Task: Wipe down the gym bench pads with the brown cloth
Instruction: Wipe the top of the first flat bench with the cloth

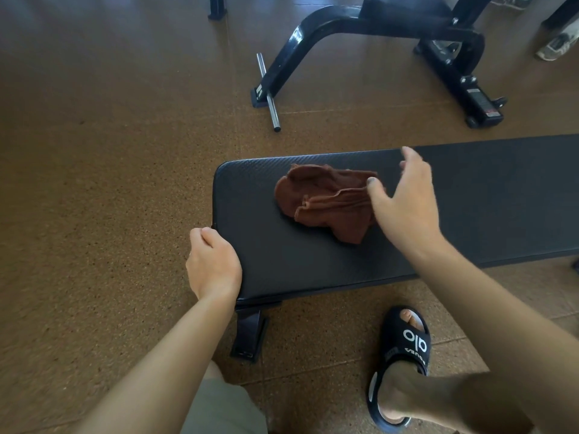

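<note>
Brown cloth (326,203) lies bunched on the surface (501,198) near its left end, just left of the right hand (404,198) (grip spread open, holding nothing); left hand (213,264) curls over the pad's end edge, farther off.

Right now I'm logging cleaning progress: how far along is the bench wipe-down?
Nothing visibly wiped yet. The brown cloth lies crumpled on the bench pad; the right hand is open beside it, the left hand at the pad's end. Wiping remains.
</note>
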`<state>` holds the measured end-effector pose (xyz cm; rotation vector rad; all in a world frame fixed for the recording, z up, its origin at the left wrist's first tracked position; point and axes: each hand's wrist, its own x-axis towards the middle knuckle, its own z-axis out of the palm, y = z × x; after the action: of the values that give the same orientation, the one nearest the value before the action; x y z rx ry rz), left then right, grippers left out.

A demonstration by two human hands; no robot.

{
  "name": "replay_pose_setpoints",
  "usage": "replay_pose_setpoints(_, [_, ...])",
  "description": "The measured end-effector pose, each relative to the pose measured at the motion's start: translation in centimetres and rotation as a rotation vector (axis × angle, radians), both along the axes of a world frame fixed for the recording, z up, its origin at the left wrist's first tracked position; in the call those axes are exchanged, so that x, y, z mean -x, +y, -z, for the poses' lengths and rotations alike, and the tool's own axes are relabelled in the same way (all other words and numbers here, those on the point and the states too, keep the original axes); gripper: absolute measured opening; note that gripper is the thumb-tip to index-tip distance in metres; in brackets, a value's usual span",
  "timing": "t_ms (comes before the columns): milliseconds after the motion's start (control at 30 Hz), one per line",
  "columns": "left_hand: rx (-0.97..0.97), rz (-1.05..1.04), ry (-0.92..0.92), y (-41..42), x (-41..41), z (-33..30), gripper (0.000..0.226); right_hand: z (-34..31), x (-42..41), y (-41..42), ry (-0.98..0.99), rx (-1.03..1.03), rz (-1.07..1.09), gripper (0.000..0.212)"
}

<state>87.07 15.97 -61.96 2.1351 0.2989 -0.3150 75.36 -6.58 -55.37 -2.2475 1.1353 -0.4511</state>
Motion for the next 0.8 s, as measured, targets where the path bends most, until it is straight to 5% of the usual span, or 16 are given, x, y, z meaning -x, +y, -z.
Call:
replay_pose_setpoints(67, [-0.003, 0.003, -0.002, 0.0, -0.1, 0.0, 0.038, 1.0, -0.6, 2.2, 0.013, 0.121, -0.199, 0.065])
replay_pose_setpoints(200, [-0.013, 0.0, -0.02, 0.0, -0.2, 0.3, 0.037, 4.6, -3.4, 5.6, 0.426, 0.168, -0.324, 0.062])
replay_pose_setpoints(333, [-0.044, 0.001, -0.042, -0.2, -0.3, 0.7, 0.037, 5.1, -8.0, 7.7, 0.356, 0.254, -0.222, 0.053])
replay_pose_setpoints(533, [0.007, -0.018, -0.062, -0.1, 0.1, 0.4, 0.039, 6.4, -11.3, 12.0, 0.121, 0.415, -0.645, 0.04])
replay_pose_setpoints(667, [-0.033, -0.005, -0.007, 0.0, 0.0, 0.3, 0.037, 7.6, -11.3, 5.5, 0.036, 0.528, -0.512, 0.032])
replay_pose_setpoints(800, [-0.042, -0.011, -0.004, 0.0, 0.0, 0.2, 0.036, 7.5, -7.3, -4.3, 0.178, 0.491, -0.209, 0.038])
